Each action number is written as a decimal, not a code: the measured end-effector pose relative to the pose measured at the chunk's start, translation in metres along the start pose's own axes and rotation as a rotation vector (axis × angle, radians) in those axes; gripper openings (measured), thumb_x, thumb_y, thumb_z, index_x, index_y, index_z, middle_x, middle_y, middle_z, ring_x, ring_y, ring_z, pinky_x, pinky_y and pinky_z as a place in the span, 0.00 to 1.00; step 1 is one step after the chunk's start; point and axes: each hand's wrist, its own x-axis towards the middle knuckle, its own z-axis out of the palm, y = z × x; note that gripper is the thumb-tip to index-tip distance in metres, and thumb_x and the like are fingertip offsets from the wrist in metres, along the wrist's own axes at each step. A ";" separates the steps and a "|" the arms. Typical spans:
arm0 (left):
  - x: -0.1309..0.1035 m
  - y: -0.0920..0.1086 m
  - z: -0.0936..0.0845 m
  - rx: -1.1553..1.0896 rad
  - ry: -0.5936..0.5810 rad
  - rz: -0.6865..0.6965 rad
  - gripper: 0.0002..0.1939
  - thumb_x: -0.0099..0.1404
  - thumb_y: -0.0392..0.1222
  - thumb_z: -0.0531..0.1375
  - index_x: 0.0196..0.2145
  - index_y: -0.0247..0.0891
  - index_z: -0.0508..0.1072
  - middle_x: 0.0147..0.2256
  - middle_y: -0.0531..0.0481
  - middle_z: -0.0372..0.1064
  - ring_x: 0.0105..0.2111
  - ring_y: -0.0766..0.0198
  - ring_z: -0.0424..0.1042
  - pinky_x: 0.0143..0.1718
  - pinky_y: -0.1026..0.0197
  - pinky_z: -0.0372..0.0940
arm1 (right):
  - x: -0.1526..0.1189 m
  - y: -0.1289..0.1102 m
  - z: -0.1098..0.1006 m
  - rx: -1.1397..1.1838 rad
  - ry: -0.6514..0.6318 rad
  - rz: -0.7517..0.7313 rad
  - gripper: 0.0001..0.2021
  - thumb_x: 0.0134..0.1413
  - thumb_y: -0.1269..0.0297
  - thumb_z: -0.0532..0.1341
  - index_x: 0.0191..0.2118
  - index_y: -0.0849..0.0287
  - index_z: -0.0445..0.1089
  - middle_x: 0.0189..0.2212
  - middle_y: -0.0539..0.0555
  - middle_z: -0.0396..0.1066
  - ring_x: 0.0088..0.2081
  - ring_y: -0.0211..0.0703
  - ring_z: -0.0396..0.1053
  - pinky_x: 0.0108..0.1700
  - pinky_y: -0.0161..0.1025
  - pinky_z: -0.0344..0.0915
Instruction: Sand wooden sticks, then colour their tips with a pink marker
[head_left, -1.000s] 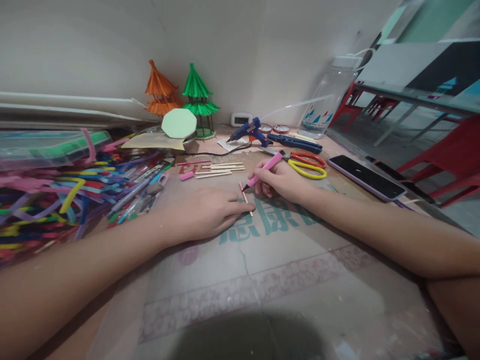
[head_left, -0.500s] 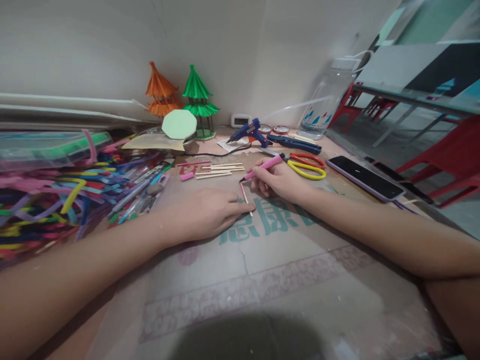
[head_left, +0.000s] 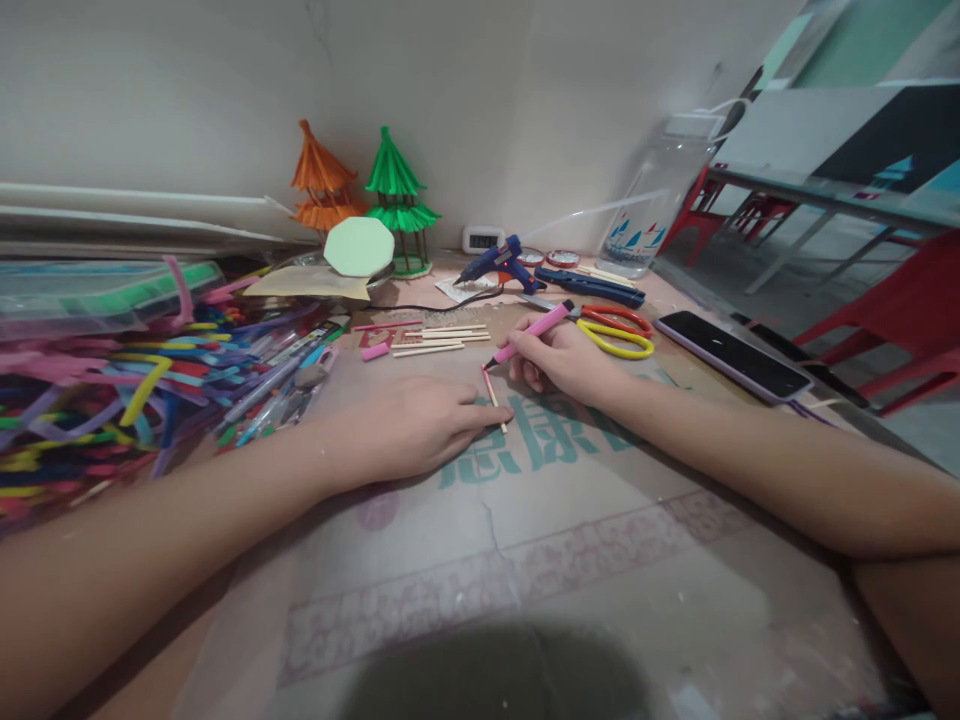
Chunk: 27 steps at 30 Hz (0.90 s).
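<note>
My right hand [head_left: 551, 350] is closed around a pink marker [head_left: 536, 330], its dark tip down at the far end of a small wooden stick [head_left: 493, 393]. Part of that stick is coloured pink. One finger of my left hand [head_left: 420, 425] presses the near part of the stick onto the covered table; its other fingers are partly tucked and I see nothing else in them. Beyond the hands lie several plain sticks [head_left: 442, 338], one pink-red stick [head_left: 388, 326] and the pink marker cap [head_left: 375, 352].
Coloured pipe cleaners [head_left: 112, 400] and pens heap at left. Orange [head_left: 322, 180] and green [head_left: 395, 190] pagoda models stand behind. A glue gun [head_left: 499, 262], pliers [head_left: 589, 287], scissors [head_left: 615, 335], phone [head_left: 731, 355] and bottle [head_left: 649, 200] sit at right.
The marker in my right hand has moved slightly to the right and tilted a little, its tip still at the stick's far end. My left hand has stayed nearly still.
</note>
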 end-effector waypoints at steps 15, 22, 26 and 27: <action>0.000 0.002 -0.002 0.038 -0.031 -0.018 0.22 0.78 0.44 0.47 0.64 0.51 0.70 0.41 0.49 0.76 0.37 0.60 0.74 0.36 0.62 0.62 | 0.000 0.001 -0.001 -0.037 -0.008 -0.033 0.10 0.70 0.64 0.56 0.35 0.59 0.65 0.22 0.48 0.71 0.16 0.30 0.61 0.18 0.28 0.57; 0.001 0.002 -0.003 0.031 -0.052 -0.036 0.22 0.78 0.43 0.48 0.64 0.51 0.70 0.40 0.49 0.76 0.38 0.59 0.75 0.36 0.61 0.62 | 0.001 0.002 0.001 -0.009 0.002 -0.018 0.10 0.70 0.65 0.55 0.34 0.59 0.65 0.20 0.48 0.70 0.16 0.30 0.61 0.17 0.28 0.56; 0.001 0.002 -0.002 0.020 -0.056 -0.036 0.22 0.78 0.44 0.47 0.64 0.52 0.70 0.41 0.49 0.76 0.39 0.58 0.75 0.36 0.60 0.62 | 0.000 0.002 0.000 -0.011 -0.002 -0.021 0.11 0.70 0.65 0.55 0.33 0.59 0.65 0.19 0.47 0.69 0.15 0.30 0.60 0.17 0.28 0.56; 0.001 0.001 -0.002 0.018 -0.054 -0.036 0.22 0.78 0.44 0.47 0.64 0.52 0.70 0.41 0.49 0.76 0.38 0.58 0.75 0.35 0.60 0.62 | 0.000 0.002 0.000 -0.016 -0.005 -0.028 0.10 0.70 0.65 0.55 0.34 0.59 0.65 0.19 0.47 0.69 0.15 0.30 0.60 0.17 0.28 0.55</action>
